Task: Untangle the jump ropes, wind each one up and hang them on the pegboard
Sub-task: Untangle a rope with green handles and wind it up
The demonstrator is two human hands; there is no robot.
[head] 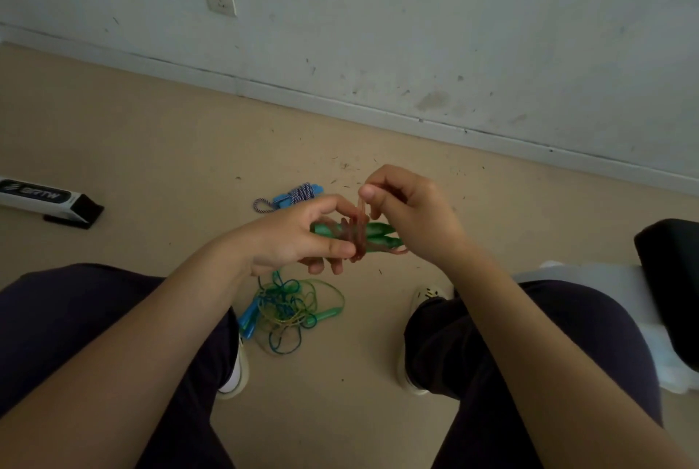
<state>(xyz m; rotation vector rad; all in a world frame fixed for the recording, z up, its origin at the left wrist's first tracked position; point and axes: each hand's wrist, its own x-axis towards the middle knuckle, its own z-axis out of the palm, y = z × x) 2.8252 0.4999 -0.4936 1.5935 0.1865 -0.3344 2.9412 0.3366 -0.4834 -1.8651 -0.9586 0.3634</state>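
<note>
Seen from above, a seated person leans over a tan floor [151, 150], knees spread in dark trousers, working on a jump rope held between both hands in mid-air. The left hand [299, 237] curls around 2 green handles [374, 234] laid side by side, thumb on top and fingers underneath, which likely keeps them together as a core to wind onto. A reddish-brown translucent cord [357, 237] is already looped several times across the middle of the handles. The right hand [408, 215] pinches a stretch of that cord between thumb and fingertips and holds it up just above the wraps, apparently to keep it taut for another turn or a tuck; which of the 2 cannot be told. On the floor between the feet lies a tangled pile of thin ropes [291, 313], green, yellow and blue strands knotted together, with blue handles at its left edge and a green handle at its right, not yet sorted. Beyond the hands, nearer the wall [416, 33], a blue rope with a striped cord [299, 194] lies already wound into a bundle, so 1 looks finished but not hung. No pegboard is in view. A long black-and-white box [45, 200] lies on the floor at far left; whether it is open, and what it holds, cannot be seen. No other container shows.
</note>
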